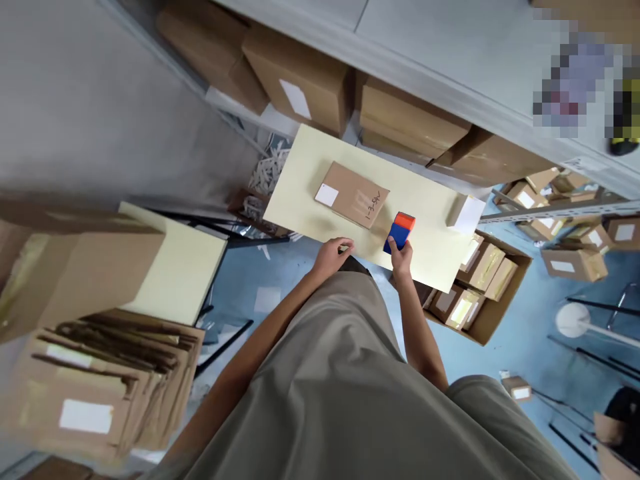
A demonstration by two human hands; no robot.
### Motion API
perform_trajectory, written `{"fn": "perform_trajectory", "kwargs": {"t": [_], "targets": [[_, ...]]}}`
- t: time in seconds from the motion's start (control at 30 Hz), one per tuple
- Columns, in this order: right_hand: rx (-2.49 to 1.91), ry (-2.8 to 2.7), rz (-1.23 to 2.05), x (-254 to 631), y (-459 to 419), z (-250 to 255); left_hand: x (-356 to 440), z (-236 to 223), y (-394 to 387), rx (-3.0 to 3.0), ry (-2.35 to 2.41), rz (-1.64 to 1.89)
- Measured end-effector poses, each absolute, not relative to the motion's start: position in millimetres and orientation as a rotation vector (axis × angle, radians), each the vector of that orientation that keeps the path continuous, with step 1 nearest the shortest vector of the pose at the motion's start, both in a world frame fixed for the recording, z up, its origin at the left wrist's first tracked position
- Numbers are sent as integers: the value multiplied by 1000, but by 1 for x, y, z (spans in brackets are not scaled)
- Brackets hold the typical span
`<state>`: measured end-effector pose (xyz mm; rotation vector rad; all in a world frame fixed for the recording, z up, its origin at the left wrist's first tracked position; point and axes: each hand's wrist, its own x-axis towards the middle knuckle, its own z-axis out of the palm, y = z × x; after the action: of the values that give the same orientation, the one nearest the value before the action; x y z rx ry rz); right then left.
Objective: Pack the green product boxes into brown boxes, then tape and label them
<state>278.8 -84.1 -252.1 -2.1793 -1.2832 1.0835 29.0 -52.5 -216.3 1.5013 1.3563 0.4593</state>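
Observation:
My right hand [401, 257] is closed around a small blue block with an orange-red top [399, 231], held at the near edge of a pale yellow table [425, 240]. My left hand [333, 255] rests at the same edge, fingers curled, with nothing visible in it. A flat brown cardboard box [353, 195] with a white label and handwriting lies on the table just beyond both hands. A small white-topped box [465, 213] sits at the table's right end.
Cardboard boxes [300, 83] fill the grey shelf behind the table. An open carton of small boxes [480, 280] stands on the blue floor at right. A second pale table [180, 267] and stacked flattened cartons [100, 380] are at left.

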Motion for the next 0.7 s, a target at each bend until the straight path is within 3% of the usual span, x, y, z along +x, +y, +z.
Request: {"fn": "perform_trajectory", "kwargs": {"t": [0.13,0.3,0.7], "targets": [[-1715,-785,1460,242,-110,-227,44,-180,-86,1538,1343,624],[-1478,-694,1698,221,-144,-201,48,-168,-131,1429,1434,631],[-1512,-1315,1566,279,-189,-171,83,-169,-201,1306,1327,705]]}}
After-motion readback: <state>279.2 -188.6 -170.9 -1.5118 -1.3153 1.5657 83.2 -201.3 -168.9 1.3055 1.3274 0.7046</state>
